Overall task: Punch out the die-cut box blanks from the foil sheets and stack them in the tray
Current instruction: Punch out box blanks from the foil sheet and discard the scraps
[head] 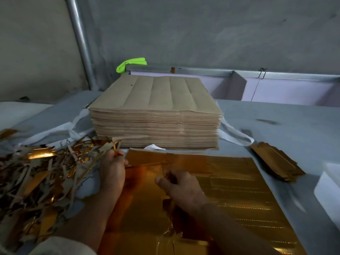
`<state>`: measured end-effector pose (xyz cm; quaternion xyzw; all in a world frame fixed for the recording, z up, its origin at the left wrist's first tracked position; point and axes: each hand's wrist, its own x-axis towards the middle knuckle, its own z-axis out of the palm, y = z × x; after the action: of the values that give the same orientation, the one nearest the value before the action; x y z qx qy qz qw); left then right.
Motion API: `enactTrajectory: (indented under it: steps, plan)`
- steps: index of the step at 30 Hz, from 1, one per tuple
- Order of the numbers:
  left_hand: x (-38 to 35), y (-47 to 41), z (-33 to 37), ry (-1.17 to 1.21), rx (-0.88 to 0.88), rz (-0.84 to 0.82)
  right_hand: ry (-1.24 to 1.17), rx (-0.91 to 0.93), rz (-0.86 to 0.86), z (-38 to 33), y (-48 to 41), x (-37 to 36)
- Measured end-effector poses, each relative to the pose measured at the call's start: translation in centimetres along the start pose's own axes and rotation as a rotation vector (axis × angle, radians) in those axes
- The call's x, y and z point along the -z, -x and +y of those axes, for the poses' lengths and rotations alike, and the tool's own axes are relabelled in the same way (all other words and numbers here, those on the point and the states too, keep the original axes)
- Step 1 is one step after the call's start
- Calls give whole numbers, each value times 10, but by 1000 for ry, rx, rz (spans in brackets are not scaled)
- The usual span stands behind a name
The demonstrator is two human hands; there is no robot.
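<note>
A gold foil sheet (pixel 230 190) lies flat on the grey table in front of me, with die-cut lines across it. My left hand (pixel 112 172) rests at the sheet's left edge and pinches a thin strip of foil waste (pixel 115 144) that sticks up from its fingers. My right hand (pixel 182 184) presses on the middle of the sheet, fingers curled on a raised part of the foil. Behind the sheet stands a tall stack of sheets, brown side up (pixel 156 115). A small pile of punched gold blanks (pixel 276 162) lies to the right.
A heap of torn gold and brown waste strips (pixel 35 177) covers the table at the left. A white block (pixel 329 186) sits at the right edge. A lilac tray with dividers (pixel 287 89) runs along the back wall, with a green rag (pixel 131 64) on its corner.
</note>
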<state>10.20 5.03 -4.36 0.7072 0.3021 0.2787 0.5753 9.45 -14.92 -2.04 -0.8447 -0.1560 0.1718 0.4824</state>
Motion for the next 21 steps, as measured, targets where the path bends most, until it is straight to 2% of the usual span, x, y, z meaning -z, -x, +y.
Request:
enactTrajectory:
  steps: [3, 8, 11, 16, 21]
  plan:
    - [0, -1, 0, -9, 18, 3, 132, 2, 64, 6, -5, -10]
    - [1, -1, -1, -74, 12, -26, 296, 106, 161, 18, -12, -18]
    - [1, -6, 4, -159, 32, -95, 353, 146, 182, 22, -15, -19]
    - [13, -13, 23, -419, 33, -336, 350, 155, 173, 25, -15, -22]
    - [23, -5, 20, -536, -19, -283, 333, 155, 180, 24, -16, -22]
